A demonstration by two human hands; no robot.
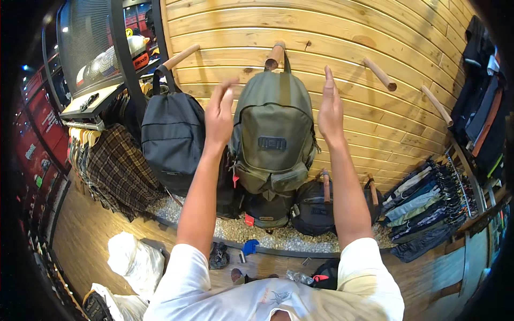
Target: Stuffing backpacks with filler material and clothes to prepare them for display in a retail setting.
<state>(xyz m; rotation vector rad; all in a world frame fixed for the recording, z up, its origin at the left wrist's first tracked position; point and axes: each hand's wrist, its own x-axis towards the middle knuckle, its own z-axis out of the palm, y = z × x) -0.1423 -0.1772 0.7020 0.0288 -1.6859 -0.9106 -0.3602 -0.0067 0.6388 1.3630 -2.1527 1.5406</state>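
An olive-green backpack hangs by its top loop from a wooden peg on the plank wall, its front facing me. Along its left side my left hand is raised with fingers stretched up. My right hand stands upright at its right side, fingers straight and palm turned inward. Neither hand grips anything. Whether the left hand touches the backpack, I cannot tell; a gap shows beside the right. A black backpack hangs from another peg, just left of my left hand.
Bare pegs jut from the wall at right. Lower down hang more dark bags above a pebble strip. Plaid shirts hang at left, folded trousers at right. White plastic bags lie on the wooden floor.
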